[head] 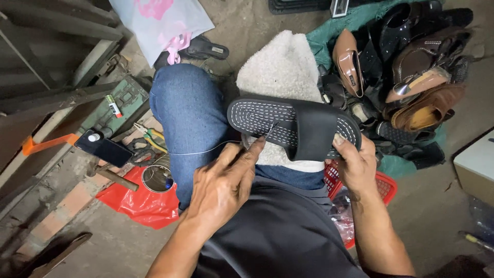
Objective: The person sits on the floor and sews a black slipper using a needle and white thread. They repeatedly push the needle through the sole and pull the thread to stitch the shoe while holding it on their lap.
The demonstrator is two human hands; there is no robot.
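A black slide sandal (288, 121) with white stitching along its footbed lies across a cream fleece cloth (280, 72) on my knee. My right hand (355, 162) grips the sandal's right end, thumb on top. My left hand (229, 180) pinches a thin needle or awl at the sandal's near edge. A pale thread (198, 151) runs from it leftward across my blue-jeaned leg (188, 113).
A pile of leather shoes (417, 77) lies on a green cloth at the upper right. A red basket (383, 185) sits under my right wrist. On the left are a phone (103, 146), pliers (149, 135), a tin can (157, 177), a red plastic bag (136, 203) and a green toolbox (121, 103).
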